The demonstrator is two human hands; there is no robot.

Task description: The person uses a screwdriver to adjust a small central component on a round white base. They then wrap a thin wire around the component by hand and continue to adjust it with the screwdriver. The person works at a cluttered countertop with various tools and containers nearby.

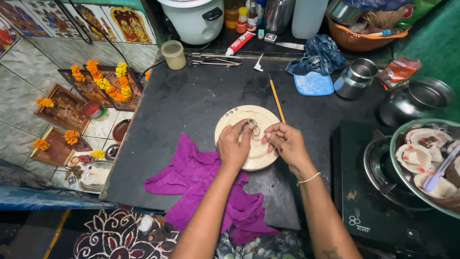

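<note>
- The purple cloth (pixel 201 184) lies crumpled at the near edge of the dark tabletop (pixel 191 103), partly under the left forearm; kept flat and close, it would likely catch any small part that slips.
- The left hand (pixel 233 146) is pinched around a small metal fitting (pixel 251 123) at the middle of the round cream plastic base plate (pixel 247 136); what the fitting is exactly is too small to tell. A steady downward hold here seems best, so the plate does not turn.
- The right hand (pixel 285 141), just beside it, has thumb and forefinger closed on a thin wire loop (pixel 258 132) by the fitting. Short, gentle pulls look safer than a tug, since the wire appears fine.
- A pencil (pixel 276 100) lies beyond the plate, touching its far rim; it could roll if knocked.
- Farther off sit a blue sponge cloth (pixel 314 83), a steel tumbler (pixel 356 78) and a cream cup (pixel 174 54), well apart from the work.
</note>
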